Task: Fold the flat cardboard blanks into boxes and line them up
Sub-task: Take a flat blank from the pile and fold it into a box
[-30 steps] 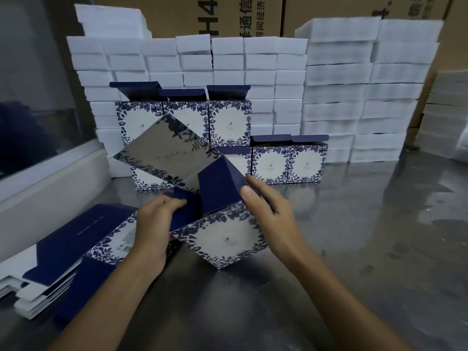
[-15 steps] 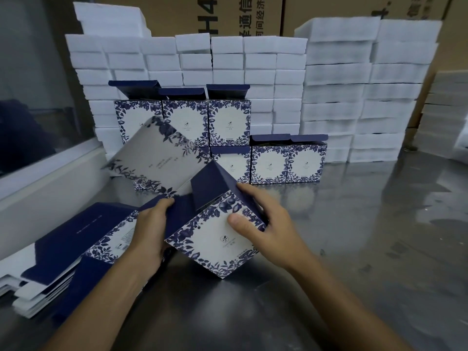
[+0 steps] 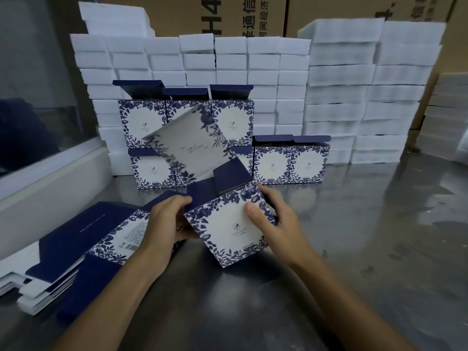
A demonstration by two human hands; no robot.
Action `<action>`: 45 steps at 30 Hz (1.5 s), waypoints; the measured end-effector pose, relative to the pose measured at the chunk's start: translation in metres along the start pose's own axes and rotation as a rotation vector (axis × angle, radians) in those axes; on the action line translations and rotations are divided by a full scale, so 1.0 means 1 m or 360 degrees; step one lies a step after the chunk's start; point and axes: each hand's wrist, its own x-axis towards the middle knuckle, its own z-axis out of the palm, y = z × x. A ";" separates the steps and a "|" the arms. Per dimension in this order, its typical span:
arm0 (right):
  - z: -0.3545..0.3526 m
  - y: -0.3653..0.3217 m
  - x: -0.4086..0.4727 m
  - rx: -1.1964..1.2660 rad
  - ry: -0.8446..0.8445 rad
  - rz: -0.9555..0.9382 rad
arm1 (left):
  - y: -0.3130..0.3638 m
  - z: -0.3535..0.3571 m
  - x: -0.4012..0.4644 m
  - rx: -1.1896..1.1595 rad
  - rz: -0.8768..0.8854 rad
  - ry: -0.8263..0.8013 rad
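Both hands hold a half-formed box [image 3: 225,226], white with a blue floral border and dark blue inner flaps, tilted above the steel table. My left hand [image 3: 167,224] grips its left side at a blue flap. My right hand [image 3: 273,219] clasps the right corner, thumb pressed on the front face. A long printed panel [image 3: 187,145] of the same blank sticks up and back. Behind it, folded boxes [image 3: 291,163] with raised blue lids stand in two tiers. A stack of flat blanks [image 3: 76,247] lies at the left.
Walls of white foam blocks [image 3: 339,97] rise behind the folded boxes, with brown shipping cartons [image 3: 253,16] beyond. A white ledge and glass pane [image 3: 38,158] border the left side. The steel tabletop [image 3: 379,236] stretches to the right.
The box has turned so that its front face points more toward me. My right thumb moved onto that face, and the upright panel swung up and to the right.
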 end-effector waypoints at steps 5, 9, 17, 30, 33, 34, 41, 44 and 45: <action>-0.001 0.007 0.001 0.0086 0.0017 0.0050 | -0.001 0.001 -0.006 0.0225 0.0117 -0.0076; -0.004 0.008 0.002 0.0063 0.0023 0.0052 | -0.002 0.004 -0.008 0.0251 0.0165 -0.0048; 0.001 0.010 0.005 -0.0128 0.0199 0.0151 | -0.013 0.003 -0.001 0.0019 0.0071 -0.0039; 0.002 -0.003 0.010 0.0377 0.0459 0.0364 | -0.014 0.002 0.000 0.0369 0.0156 0.0227; 0.003 -0.001 0.008 0.0485 0.0417 0.0364 | -0.013 0.001 -0.005 0.0428 0.0164 0.0052; 0.003 -0.001 0.008 0.0476 0.0386 0.0353 | -0.014 0.001 -0.005 0.0443 0.0162 -0.0023; 0.000 -0.001 0.008 0.0256 0.0539 0.0263 | -0.018 0.002 -0.006 0.0425 0.0317 -0.0128; -0.002 -0.007 0.008 0.0280 0.0589 0.0161 | -0.015 0.003 -0.007 0.0389 0.0422 -0.0045; -0.001 -0.009 0.008 0.0358 0.0537 0.0133 | -0.013 0.004 -0.008 0.0346 0.0431 -0.0052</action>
